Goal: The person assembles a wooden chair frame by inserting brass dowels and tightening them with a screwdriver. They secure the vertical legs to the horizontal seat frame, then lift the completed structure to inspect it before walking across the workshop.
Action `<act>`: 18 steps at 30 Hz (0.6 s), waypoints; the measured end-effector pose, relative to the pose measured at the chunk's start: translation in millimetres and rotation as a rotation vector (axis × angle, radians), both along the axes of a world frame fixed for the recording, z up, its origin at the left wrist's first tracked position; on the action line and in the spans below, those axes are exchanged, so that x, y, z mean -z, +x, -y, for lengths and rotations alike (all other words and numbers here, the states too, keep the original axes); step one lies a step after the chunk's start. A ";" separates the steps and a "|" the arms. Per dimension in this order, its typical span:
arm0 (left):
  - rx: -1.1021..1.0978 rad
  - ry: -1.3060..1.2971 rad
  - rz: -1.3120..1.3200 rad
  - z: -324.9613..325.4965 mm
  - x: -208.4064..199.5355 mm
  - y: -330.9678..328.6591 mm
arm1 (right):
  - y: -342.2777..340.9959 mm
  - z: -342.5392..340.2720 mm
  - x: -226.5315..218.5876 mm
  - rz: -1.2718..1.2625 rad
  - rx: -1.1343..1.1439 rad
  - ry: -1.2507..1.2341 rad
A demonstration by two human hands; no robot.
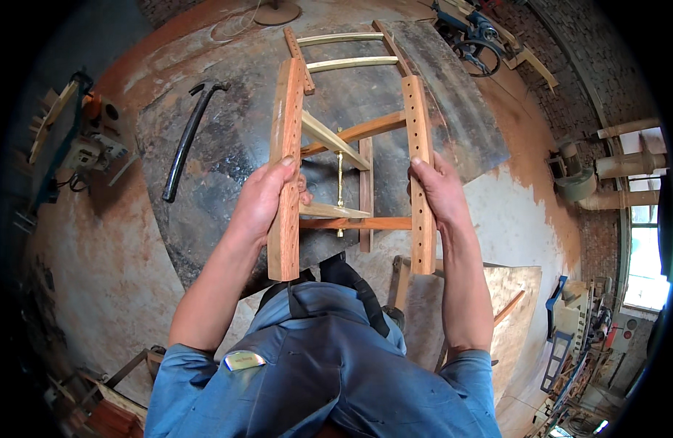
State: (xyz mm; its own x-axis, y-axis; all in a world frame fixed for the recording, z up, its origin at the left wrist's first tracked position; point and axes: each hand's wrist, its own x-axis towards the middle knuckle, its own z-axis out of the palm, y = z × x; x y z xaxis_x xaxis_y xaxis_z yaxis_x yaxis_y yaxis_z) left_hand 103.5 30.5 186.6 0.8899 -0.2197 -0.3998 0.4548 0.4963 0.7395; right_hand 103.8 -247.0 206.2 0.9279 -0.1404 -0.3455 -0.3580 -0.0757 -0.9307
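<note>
Between my hands is a wooden frame point(284, 241) made of two thick side rails joined by reddish crossbars point(377, 223). A row of small holes runs along the right rail point(420, 244) and part of the left one. My left hand point(263, 193) is wrapped round the left rail, its thumb on top. The right rail is gripped by my right hand point(442, 191), whose fingers are partly hidden. Pale slats point(329, 137) and a thin brass-coloured rod point(340, 179) show between the rails.
A dark worn tabletop point(227, 120) spreads beneath, carrying a black-handled hammer point(182, 153) on the left and a slatted wooden frame point(351, 63) at the far side. Machines stand left point(95, 150) and far right point(482, 55). A plywood board point(522, 336) is near my right forearm.
</note>
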 end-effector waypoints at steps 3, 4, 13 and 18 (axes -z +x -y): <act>-0.017 0.016 -0.032 1.7 -3.8 -0.9 | -0.9 -2.9 -4.7 0.000 0.006 -0.017; -0.008 0.016 -0.018 0.1 -1.3 -0.5 | 0.0 -0.8 -2.3 0.003 0.000 -0.023; 0.022 0.018 0.014 -1.9 0.1 -1.7 | -1.5 -5.1 -1.9 0.065 0.013 0.028; 0.017 0.031 0.013 -0.7 -0.8 -1.6 | -0.3 -0.2 4.3 0.053 0.011 0.033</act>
